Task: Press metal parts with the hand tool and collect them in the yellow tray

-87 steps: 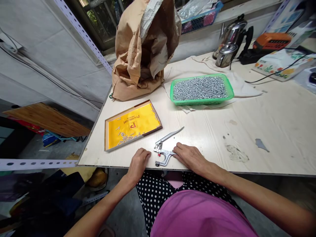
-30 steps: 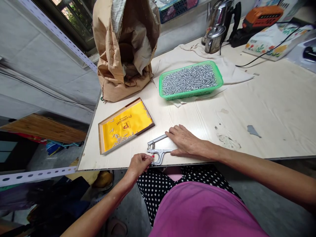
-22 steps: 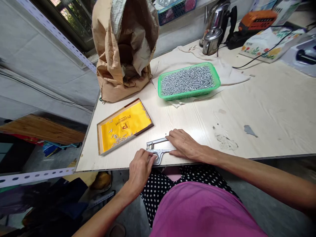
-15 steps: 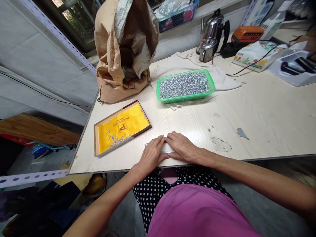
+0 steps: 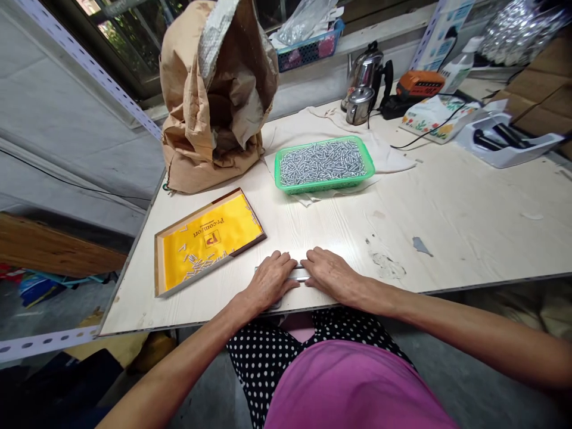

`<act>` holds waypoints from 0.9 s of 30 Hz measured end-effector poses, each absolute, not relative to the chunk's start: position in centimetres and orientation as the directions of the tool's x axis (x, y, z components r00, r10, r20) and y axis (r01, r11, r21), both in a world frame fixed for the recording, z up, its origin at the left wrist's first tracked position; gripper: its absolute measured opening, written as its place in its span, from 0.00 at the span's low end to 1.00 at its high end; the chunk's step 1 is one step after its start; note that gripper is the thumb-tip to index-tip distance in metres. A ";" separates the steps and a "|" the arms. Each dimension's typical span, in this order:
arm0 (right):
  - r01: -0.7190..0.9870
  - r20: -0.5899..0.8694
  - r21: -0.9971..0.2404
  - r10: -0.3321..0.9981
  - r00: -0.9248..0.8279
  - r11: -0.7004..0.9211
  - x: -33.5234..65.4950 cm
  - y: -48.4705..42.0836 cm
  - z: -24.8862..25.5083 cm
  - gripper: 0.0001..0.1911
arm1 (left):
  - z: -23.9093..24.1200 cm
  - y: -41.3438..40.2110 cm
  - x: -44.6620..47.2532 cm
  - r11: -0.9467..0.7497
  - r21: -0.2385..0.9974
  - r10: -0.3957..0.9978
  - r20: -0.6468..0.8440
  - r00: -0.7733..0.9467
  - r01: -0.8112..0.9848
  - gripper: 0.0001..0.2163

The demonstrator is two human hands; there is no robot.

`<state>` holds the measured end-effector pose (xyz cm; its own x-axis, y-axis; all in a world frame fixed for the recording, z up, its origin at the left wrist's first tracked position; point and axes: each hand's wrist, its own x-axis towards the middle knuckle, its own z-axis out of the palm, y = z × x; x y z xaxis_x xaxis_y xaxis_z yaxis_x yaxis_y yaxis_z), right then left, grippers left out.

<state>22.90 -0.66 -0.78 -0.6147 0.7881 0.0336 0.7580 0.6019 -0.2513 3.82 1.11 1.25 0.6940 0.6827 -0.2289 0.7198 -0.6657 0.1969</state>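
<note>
A flat, silvery metal strip [image 5: 298, 273] lies on the table close to its front edge, mostly covered by my hands. My left hand [image 5: 270, 277] is curled over its left part, with the thumb along the near side. On the right part, my right hand [image 5: 328, 275] grips it the same way. A short gap between the two hands shows the bare metal. To the left is a shallow box [image 5: 159, 262] with a yellow printed lining and several small metal pins [image 5: 196, 268] scattered inside. A green plastic basket [image 5: 328, 186] full of similar small metal pieces stands farther back.
A large open brown paper bag [image 5: 187, 119] stands at the back left. Behind the basket are a cloth [image 5: 391, 156], a steel kettle [image 5: 369, 65] and a small lidded pot [image 5: 358, 107]. An orange battery [image 5: 420, 83] and a white holder [image 5: 491, 149] sit at the back right.
My hands have drawn slightly apart, and more of the metal strip shows between them. The camera view has shifted a little, so the table's things appear farther left and most sit lower.
</note>
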 end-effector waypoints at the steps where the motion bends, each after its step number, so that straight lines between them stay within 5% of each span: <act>1: 0.754 0.033 -0.246 0.782 -0.622 0.609 22.8 -0.4 -1.0 0.04 | 1.1 1.2 3.8 -0.658 0.191 0.692 -0.228 0.685 0.728 0.12; 12: 0.730 0.008 -0.254 0.756 -0.655 0.635 22.4 1.6 -1.1 0.05 | 1.0 1.7 4.2 -0.588 0.107 0.772 -0.222 0.596 0.802 0.09; 15: 0.683 0.050 -0.332 0.736 -0.676 0.650 23.4 2.7 -0.4 0.19 | 0.8 0.7 4.0 -0.522 0.101 0.838 -0.126 0.531 0.847 0.18; 20: 0.696 0.019 -0.371 0.754 -0.657 0.615 24.0 4.5 -0.5 0.14 | -1.1 -3.4 4.3 -0.579 0.226 0.814 0.096 0.573 0.784 0.20; 27: 0.763 0.072 -0.240 0.795 -0.603 0.601 22.5 7.5 -1.5 0.06 | -2.8 -6.5 5.4 -0.551 0.429 0.814 0.084 0.575 0.716 0.22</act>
<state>22.51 7.52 -1.53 -0.6029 0.7946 0.0722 0.7628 0.6006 -0.2396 5.38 -6.48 -2.75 0.5753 0.8136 0.0838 0.7161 -0.5505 0.4292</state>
